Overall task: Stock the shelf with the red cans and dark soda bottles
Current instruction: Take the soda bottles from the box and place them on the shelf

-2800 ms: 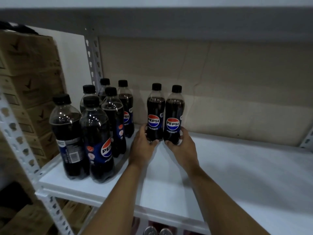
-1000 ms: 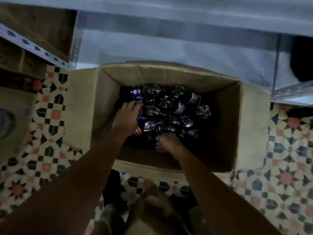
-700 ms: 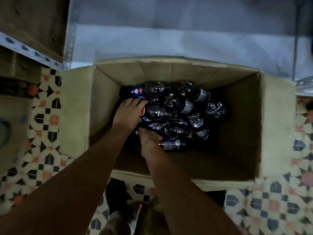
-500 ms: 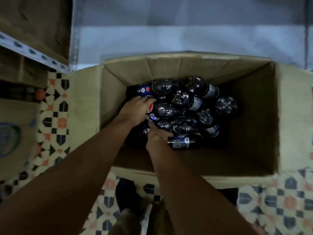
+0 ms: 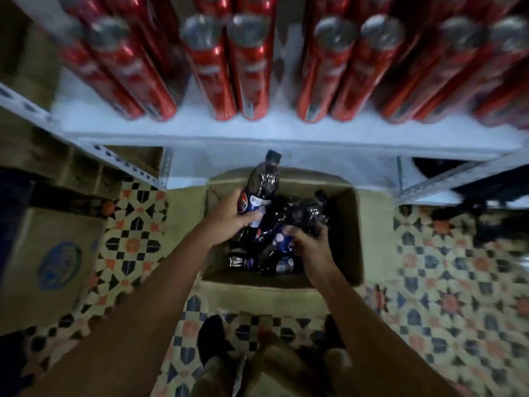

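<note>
An open cardboard box point(image 5: 347, 233) on the floor holds several dark soda bottles point(image 5: 259, 260). My left hand point(image 5: 229, 214) grips one dark bottle point(image 5: 262, 184) round its label, cap pointing up above the box. My right hand point(image 5: 307, 245) grips a second dark bottle point(image 5: 307, 216) by its lower part, over the pile. Rows of red cans point(image 5: 246, 67) stand on the white shelf point(image 5: 286, 136) above the box.
A patterned tile floor point(image 5: 446, 282) surrounds the box. A closed cardboard carton point(image 5: 51, 265) sits at the left. Brown cartons point(image 5: 31, 150) fill the neighbouring rack on the left. My shoes point(image 5: 211, 339) show below the box.
Both hands closed on bottles in the box and have lifted them. The view has tilted up, so the shelf of red cans has come into sight.
</note>
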